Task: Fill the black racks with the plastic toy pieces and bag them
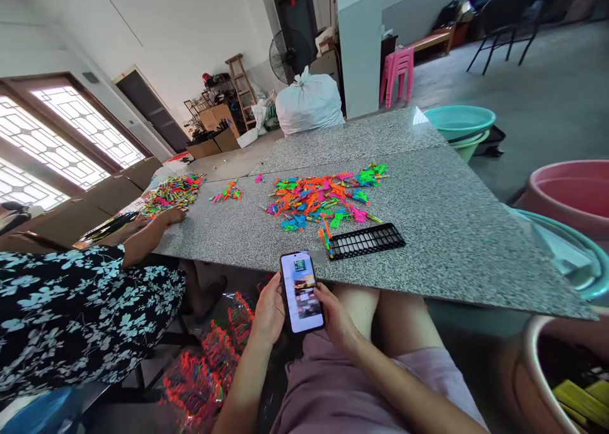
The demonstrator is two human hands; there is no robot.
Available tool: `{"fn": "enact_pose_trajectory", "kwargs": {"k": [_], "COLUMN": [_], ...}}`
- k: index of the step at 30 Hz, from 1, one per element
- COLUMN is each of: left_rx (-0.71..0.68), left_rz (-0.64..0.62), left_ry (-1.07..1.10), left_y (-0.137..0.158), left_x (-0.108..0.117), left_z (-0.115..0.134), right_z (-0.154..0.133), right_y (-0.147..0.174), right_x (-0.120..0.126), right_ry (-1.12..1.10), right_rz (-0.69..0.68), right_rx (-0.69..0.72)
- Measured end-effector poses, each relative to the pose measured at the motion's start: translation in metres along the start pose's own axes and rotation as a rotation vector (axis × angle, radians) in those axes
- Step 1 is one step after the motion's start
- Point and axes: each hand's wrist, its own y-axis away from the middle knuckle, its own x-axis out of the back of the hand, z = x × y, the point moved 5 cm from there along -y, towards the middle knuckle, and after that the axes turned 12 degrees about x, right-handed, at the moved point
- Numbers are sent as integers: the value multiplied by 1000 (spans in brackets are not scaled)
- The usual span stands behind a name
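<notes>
A smartphone [301, 310] with a lit screen of pictures is held upright over my lap, just in front of the table edge. My left hand [270, 310] is closed around its left edge. On its right side, my right hand [337, 316] grips the phone, with the thumb over the screen; the other fingers are hidden behind it. Beyond the phone a black plastic grid tray [367, 241] lies on the speckled table [457, 231]. An orange and blue toy piece touches the tray's left end. Behind it spreads a pile of colourful plastic toy guns [314, 196].
At left a co-worker in a floral garment [90, 313] reaches a hand [172, 216] toward another colourful pile [174, 193]. Red bagged pieces [204, 377] lie on the floor. Basins [459, 120] and a pink tub [571, 190] stand at right. A white sack [311, 104] is behind the table.
</notes>
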Motion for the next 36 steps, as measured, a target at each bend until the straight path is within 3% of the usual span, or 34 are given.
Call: {"fn": "enact_pose_trajectory", "kwargs": {"k": [9, 36], "left_rx": [19, -13], "left_rz": [-17, -17], "left_ry": [28, -19], "left_y": [1, -2], "left_x": [-1, 0], "left_z": [-3, -8], "right_z": [3, -1], "right_y": [0, 0], "right_x": [2, 1], "right_ry": [-15, -36], "right_rz": [-79, -23], "right_rx": [20, 0]}}
